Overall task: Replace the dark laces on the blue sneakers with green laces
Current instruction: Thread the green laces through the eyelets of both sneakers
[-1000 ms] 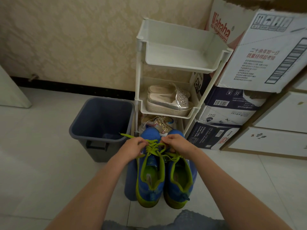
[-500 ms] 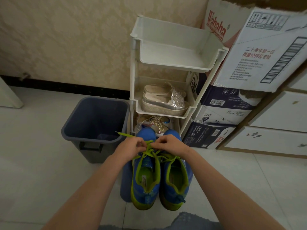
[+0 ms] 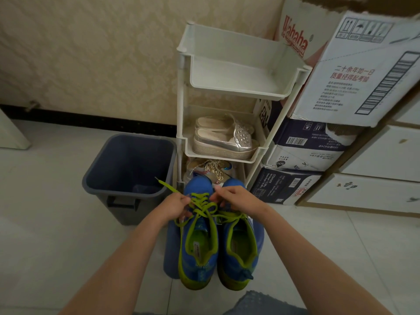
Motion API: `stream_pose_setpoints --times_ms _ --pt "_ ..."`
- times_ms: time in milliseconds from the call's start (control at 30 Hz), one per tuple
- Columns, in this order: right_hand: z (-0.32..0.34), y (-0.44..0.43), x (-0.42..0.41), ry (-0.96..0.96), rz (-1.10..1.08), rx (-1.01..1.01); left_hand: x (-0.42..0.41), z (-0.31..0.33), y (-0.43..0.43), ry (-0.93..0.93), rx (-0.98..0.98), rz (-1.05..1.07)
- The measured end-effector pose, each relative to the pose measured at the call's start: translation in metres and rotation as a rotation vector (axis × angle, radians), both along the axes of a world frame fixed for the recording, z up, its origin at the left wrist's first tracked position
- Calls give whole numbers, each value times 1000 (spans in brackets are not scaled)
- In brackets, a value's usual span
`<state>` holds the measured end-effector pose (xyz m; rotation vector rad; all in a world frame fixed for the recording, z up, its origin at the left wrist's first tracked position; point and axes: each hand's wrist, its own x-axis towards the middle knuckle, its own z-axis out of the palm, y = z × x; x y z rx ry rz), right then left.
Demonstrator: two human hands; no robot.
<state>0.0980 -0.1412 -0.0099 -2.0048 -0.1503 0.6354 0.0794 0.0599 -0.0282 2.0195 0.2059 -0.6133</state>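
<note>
Our left hand [image 3: 175, 204] and right hand [image 3: 236, 198] each pinch the green lace [image 3: 202, 204] over the left of the blue sneakers [image 3: 197, 246], which stand side by side before the white rack [image 3: 181, 142]. If we pull unevenly, one end could slip out of its eyelet.

A single wide-angle head view looks steeply down and forward, close over the blue sneakers [image 3: 197, 268], toward the wall [image 3: 91, 53].

On the pale tiled floor [image 3: 45, 223] I list: grey bin [image 3: 118, 210], white rack [image 3: 227, 93], stacked cartons [image 3: 284, 185], blue pad [image 3: 171, 253] bearing blue sneakers [image 3: 197, 264].
</note>
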Motion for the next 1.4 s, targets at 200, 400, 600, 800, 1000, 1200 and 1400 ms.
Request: stream_pose_setpoints --times_ms 200,400,600,800,1000,1200,1400 --pt "-9 9 2 -51 31 -119 0 5 3 -60 -21 -48" --pt "-9 9 3 -83 44 -133 -2 3 -2 -219 45 -68" --pt "-9 8 1 -80 38 -106 0 -3 4 -90 -288 233" --pt "-11 10 1 -86 43 -59 3 0 8 50 -325 227" --pt "-10 10 -1 -90 45 -58 1 -2 10 -141 -58 -57" --pt "-5 7 -2 -118 186 -80 2 -8 8 -122 -104 44" --pt "-1 10 -3 -197 194 -174 5 -5 1 -68 -150 127"
